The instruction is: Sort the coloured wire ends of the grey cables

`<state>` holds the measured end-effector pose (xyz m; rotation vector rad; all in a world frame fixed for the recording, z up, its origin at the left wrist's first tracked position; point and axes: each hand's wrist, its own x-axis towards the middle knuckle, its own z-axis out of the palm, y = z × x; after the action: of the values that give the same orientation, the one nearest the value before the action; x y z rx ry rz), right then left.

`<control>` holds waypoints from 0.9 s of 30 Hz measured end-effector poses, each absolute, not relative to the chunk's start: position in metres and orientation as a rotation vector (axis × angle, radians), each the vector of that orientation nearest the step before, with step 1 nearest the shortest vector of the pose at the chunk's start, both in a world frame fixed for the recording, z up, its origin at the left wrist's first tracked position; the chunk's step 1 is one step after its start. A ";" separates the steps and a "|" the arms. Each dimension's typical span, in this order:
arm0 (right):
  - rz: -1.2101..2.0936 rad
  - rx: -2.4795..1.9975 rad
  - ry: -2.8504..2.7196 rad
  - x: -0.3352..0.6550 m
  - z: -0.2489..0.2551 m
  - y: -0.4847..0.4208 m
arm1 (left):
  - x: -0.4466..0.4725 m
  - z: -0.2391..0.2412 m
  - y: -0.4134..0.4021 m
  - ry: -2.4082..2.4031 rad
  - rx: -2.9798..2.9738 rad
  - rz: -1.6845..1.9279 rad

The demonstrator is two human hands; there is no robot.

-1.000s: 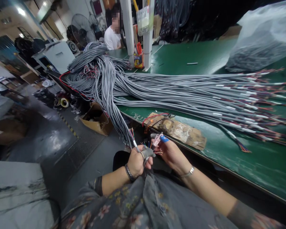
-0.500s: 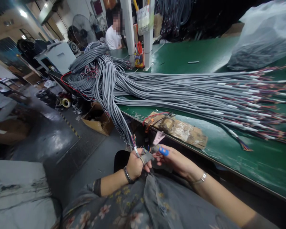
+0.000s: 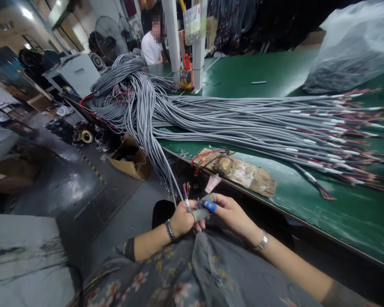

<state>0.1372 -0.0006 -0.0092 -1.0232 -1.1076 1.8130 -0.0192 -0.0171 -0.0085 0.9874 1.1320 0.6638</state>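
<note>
My left hand is closed in a fist round the stripped end of a grey cable, whose coloured inner wires stick up above the fist. A taped finger guard covers its thumb. My right hand sits right beside it, fingers pinched on the thin coloured wires at the cable end, with a blue guard on one fingertip. Both hands hover over my lap, just below the edge of the green table. The held cable runs up into a big bundle of grey cables that drapes over the table's edge.
A worn cardboard pad with red wires lies on the table edge near my hands. A clear plastic bag sits at the far right. A cardboard box stands on the floor. Another person sits at the far end, beside white posts.
My right hand has drawn closer to the left hand and slightly down. The cable end in my left hand has tilted more upright.
</note>
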 end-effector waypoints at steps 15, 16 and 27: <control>1.748 -1.054 -0.807 0.134 -0.010 0.027 | -0.010 0.006 -0.002 1.134 0.850 0.718; 1.677 -1.075 -0.858 0.134 -0.010 0.026 | -0.010 0.006 -0.001 1.135 0.852 0.715; 1.774 -0.943 -0.698 0.129 -0.019 0.029 | -0.006 0.012 0.006 1.139 0.860 0.693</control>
<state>0.1286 0.0292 -0.0195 -0.9432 -0.6980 1.7743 -0.0060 0.0061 0.0122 0.8604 1.1393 0.6929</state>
